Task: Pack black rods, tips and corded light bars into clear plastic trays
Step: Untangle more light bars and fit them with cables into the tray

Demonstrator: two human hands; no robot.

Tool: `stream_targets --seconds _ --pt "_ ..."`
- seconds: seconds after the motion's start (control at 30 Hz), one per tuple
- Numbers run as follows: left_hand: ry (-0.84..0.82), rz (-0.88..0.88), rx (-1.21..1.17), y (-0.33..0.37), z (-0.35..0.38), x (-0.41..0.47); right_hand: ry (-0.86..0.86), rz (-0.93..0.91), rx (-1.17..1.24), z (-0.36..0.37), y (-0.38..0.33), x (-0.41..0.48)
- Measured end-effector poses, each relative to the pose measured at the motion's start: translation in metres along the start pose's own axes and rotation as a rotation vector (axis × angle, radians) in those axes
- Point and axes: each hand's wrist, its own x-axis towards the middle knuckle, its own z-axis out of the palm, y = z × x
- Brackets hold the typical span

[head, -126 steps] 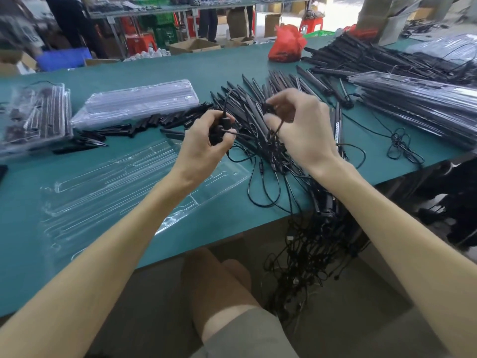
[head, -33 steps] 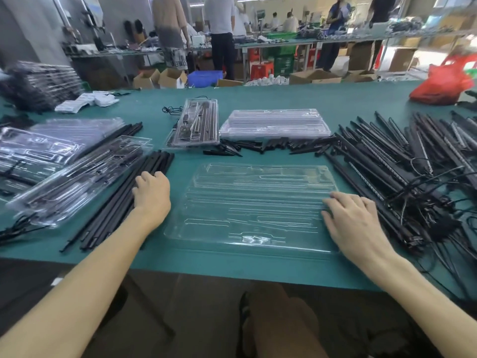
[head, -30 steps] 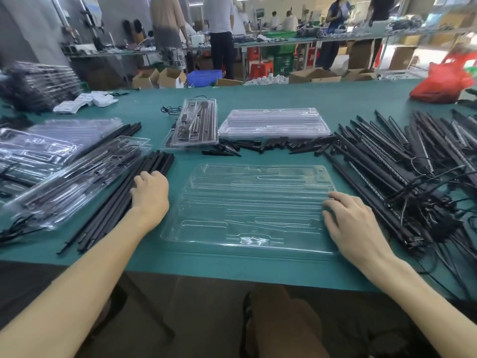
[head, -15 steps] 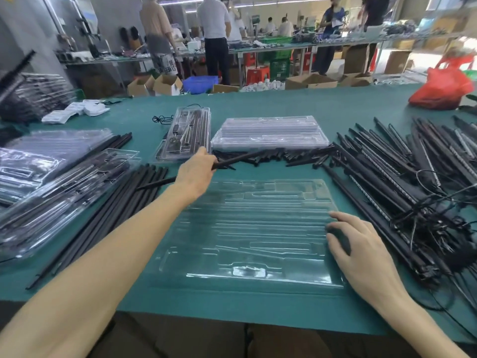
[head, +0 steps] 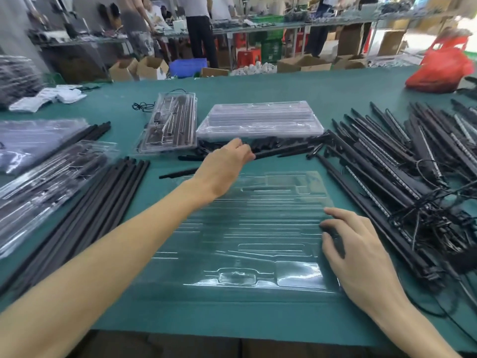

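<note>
Grips rod (head: 281,151) in curled left hand (head: 224,166) just past tray's (head: 258,228) far edge; presses tray's right edge with spread right hand (head: 361,257), just beside light bars (head: 387,171). Strip of green mat (head: 232,313) between tray and near edge.

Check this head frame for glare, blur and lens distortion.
Head view: glare streaks across the clear tray, washing out its compartment edges; background benches and people are blurred; left hand gripping a black rod and right hand are fairly sharp; wide-angle stretches the corners.
</note>
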Motion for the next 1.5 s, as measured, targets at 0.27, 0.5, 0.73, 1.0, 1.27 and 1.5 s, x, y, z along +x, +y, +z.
stream_targets --seconds 0.27,0.5,0.73,1.0,1.27,1.5 --pt "0.260 -0.187 -0.739 0.068 -0.062 0.002 0.008 -0.011 -0.007 -0.001 -0.001 -0.002" --pt "0.239 -0.658 -1.268 0.058 -0.044 -0.022 0.010 -0.038 -0.009 -0.003 -0.001 -0.001" --pt "0.220 -0.918 -1.639 0.059 -0.010 -0.070 0.024 0.003 0.066 -0.006 -0.003 -0.002" --pt "0.160 -0.968 -1.556 0.055 -0.005 -0.105 0.032 0.010 0.035 -0.005 -0.002 0.000" --pt "0.003 -1.039 -1.538 0.048 -0.021 -0.115 0.021 -0.043 -0.045 -0.003 -0.002 0.000" --pt "-0.314 -0.923 -1.022 0.036 -0.028 -0.122 0.021 -0.007 -0.007 -0.005 -0.002 -0.001"
